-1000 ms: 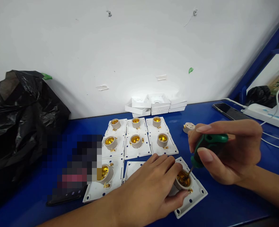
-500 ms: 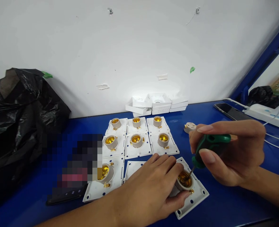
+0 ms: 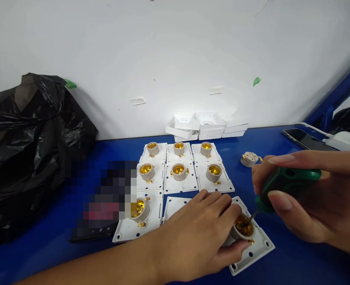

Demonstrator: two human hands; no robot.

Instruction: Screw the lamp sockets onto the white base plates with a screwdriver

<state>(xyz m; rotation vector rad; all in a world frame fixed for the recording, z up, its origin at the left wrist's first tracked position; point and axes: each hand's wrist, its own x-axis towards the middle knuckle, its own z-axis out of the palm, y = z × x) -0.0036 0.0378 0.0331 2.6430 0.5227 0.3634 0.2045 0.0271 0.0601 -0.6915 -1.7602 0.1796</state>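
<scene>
My left hand (image 3: 206, 233) grips a round lamp socket (image 3: 242, 228) between thumb and fingers, on a white square plate (image 3: 259, 247). The socket is beige with a brass-coloured threaded inside. My right hand (image 3: 299, 206) is closed around a screwdriver (image 3: 288, 184) with a green and black handle. Its tilted shaft reaches into the socket; the tip is hidden inside. Under my left hand, another white plate (image 3: 175, 204) is partly covered. Beyond, several white plates with sockets (image 3: 179, 174) lie in rows. A loose socket (image 3: 249, 159) rests to their right, metal tabs showing.
White plastic housings (image 3: 209, 124) are stacked against the wall. A large black plastic bag (image 3: 35, 158) stands on the left, beside a phone with a blurred screen (image 3: 103, 213). At the back right lie another phone (image 3: 305, 139) and a white power strip (image 3: 349, 140) with a cable.
The view has shifted, so the things on the table appear further right. The screwdriver handle leans lower toward the right, its shaft still inside the socket. My left hand keeps its hold.
</scene>
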